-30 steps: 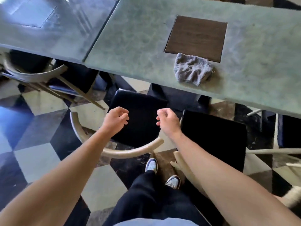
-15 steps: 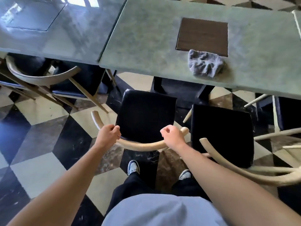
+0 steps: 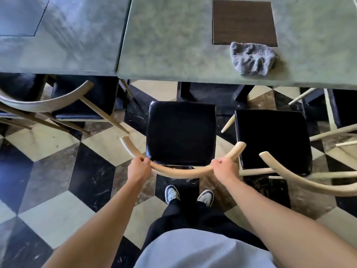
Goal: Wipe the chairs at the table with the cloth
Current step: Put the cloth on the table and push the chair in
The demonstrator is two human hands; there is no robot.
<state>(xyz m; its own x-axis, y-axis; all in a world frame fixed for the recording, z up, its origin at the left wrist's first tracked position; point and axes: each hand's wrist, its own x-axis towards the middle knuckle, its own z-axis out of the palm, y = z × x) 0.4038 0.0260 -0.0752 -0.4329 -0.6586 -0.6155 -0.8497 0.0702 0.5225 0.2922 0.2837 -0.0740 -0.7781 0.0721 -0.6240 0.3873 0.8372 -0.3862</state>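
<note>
Nearest of all, a pale blue shirt (image 3: 202, 250) and dark trousers (image 3: 185, 219) are filling the bottom of the view, with two grey and white shoes (image 3: 172, 193) standing on the checkered floor (image 3: 58, 215). Both bare forearms are reaching forward. The left hand (image 3: 139, 168) is clenching the left part of the curved wooden backrest (image 3: 179, 173) of the middle chair, fingers wrapped over the rail. The right hand (image 3: 225, 168) is gripping the same rail toward its right end. Just beyond the rail, the black padded seat (image 3: 180, 132) of that chair is sitting short of the bench edge, not tucked under it. A second chair (image 3: 272, 140) with a black seat is standing just beside it on the right, its own pale backrest sweeping out toward the right edge. Further left, another chair (image 3: 44, 104) is sitting partly under the neighbouring bench.

Beyond the chairs, the green mottled bench (image 3: 173, 45) is stretching across the top. A crumpled grey cloth (image 3: 252, 59) is lying on it near the front edge, well apart from both hands, its far edge overlapping a dark brown square inlay (image 3: 243, 22). No brand, label or writing is readable anywhere.
</note>
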